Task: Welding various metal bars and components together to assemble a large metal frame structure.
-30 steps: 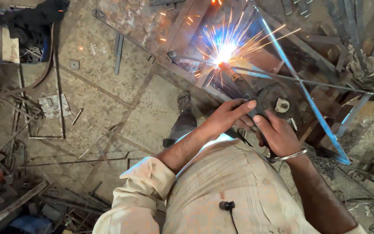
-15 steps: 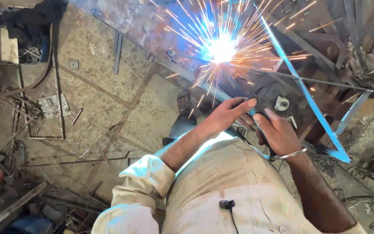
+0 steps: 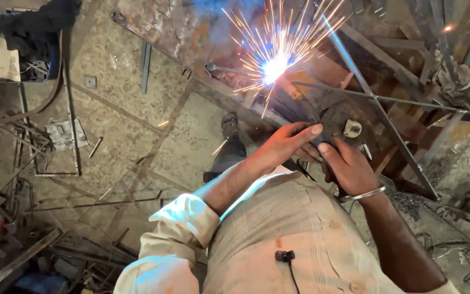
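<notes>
Your left hand (image 3: 286, 146) has its fingers (image 3: 305, 132) stretched nearly flat, laid over the top of a dark tool (image 3: 330, 124) — can't tell the exact grip underneath. Your right hand (image 3: 349, 166) wraps the same tool from below and behind, fingers curled around it; a metal bangle (image 3: 368, 193) sits on that wrist. Both hands touch each other at the tool. Tool body is mostly hidden by your hands, so I can't tell what kind it is; its front end points up and away toward a bright spark burst (image 3: 274, 66). Sparks fan out in all directions from a point on the rusty metal frame (image 3: 322, 71), just beyond the tool. A thin steel rod (image 3: 379, 111) runs diagonally across the frame, crossing a second rod right of your hands. Your foot (image 3: 229, 125) is on the stone floor (image 3: 115, 109) below the frame edge. Left of you: thin bars and a rectangular wire frame (image 3: 74, 147) lying flat on the floor, scrap metal pile (image 3: 23, 256) at lower left. Small black clip mic (image 3: 285, 255) on your shirt.
</notes>
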